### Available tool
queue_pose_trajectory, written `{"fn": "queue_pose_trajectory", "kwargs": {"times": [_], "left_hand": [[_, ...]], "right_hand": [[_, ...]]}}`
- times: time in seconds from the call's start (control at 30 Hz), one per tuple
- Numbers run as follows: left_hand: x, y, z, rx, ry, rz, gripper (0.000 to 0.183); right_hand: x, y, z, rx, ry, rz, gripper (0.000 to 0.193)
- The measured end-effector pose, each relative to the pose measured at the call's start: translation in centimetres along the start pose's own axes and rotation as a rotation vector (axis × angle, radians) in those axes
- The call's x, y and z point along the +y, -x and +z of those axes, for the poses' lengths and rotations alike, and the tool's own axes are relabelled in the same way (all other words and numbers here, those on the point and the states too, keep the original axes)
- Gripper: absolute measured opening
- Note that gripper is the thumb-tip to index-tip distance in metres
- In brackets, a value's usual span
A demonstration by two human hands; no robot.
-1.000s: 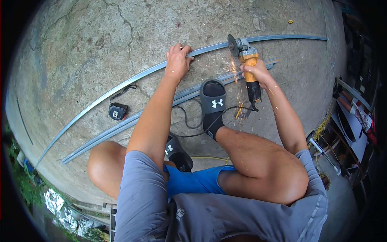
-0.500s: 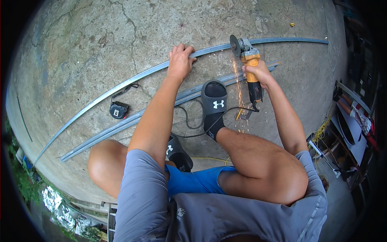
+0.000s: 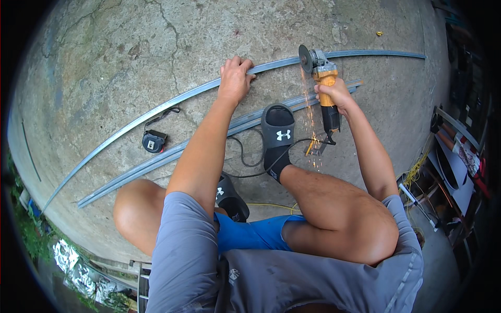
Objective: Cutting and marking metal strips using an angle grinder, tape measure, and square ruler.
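Note:
In my right hand point(image 3: 334, 95) is an orange and black angle grinder point(image 3: 327, 83), gripped round its body. Its disc point(image 3: 306, 58) meets a long metal channel point(image 3: 182, 96), and orange sparks point(image 3: 309, 104) stream down toward me from the contact. My left hand point(image 3: 236, 78) is closed over the same channel, left of the disc, fingers wrapped over its edge and pressing it to the concrete. The channel runs from the lower left to the far right. A black power cord point(image 3: 292, 147) trails from the grinder's rear past my foot.
More metal channels point(image 3: 138, 169) lie in a bundle nearer me, passing by my sandalled foot point(image 3: 278, 128). A tape measure point(image 3: 154, 141) rests between bundle and channel. Below the grinder lie a yellow pencil point(image 3: 309, 148) and a small dark flat piece. Assorted items clutter the right edge.
Sparks continue, their stream slightly shifted. The grinder and both hands hold almost the same place, with the disc still at the channel.

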State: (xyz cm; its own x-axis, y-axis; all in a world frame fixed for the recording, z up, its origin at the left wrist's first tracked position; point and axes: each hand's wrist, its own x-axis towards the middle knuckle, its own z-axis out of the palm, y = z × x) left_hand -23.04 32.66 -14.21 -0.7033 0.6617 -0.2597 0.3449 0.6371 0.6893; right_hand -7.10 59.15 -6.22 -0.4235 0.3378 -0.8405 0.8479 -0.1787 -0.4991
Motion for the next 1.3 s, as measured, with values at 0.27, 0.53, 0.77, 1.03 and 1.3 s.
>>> {"fn": "queue_pose_trajectory", "kwargs": {"times": [0.27, 0.53, 0.77, 1.03, 1.3], "left_hand": [[0.0, 0.0, 0.1, -0.007, -0.002, -0.005, 0.024], [-0.1, 0.0, 0.2, 0.001, -0.001, 0.001, 0.024], [0.0, 0.0, 0.1, 0.004, 0.011, -0.002, 0.024], [-0.1, 0.1, 0.2, 0.008, -0.004, -0.007, 0.025], [-0.2, 0.1, 0.3, 0.009, 0.0, 0.003, 0.026]], "right_hand": [[0.0, -0.3, -0.2, 0.0, 0.001, -0.004, 0.03], [0.0, -0.4, -0.1, -0.005, -0.007, -0.004, 0.03], [0.4, -0.4, -0.3, -0.004, -0.012, 0.0, 0.029], [0.6, 0.0, -0.2, -0.017, 0.012, -0.008, 0.029], [0.9, 0.4, 0.0, 0.011, 0.011, -0.018, 0.028]]}}
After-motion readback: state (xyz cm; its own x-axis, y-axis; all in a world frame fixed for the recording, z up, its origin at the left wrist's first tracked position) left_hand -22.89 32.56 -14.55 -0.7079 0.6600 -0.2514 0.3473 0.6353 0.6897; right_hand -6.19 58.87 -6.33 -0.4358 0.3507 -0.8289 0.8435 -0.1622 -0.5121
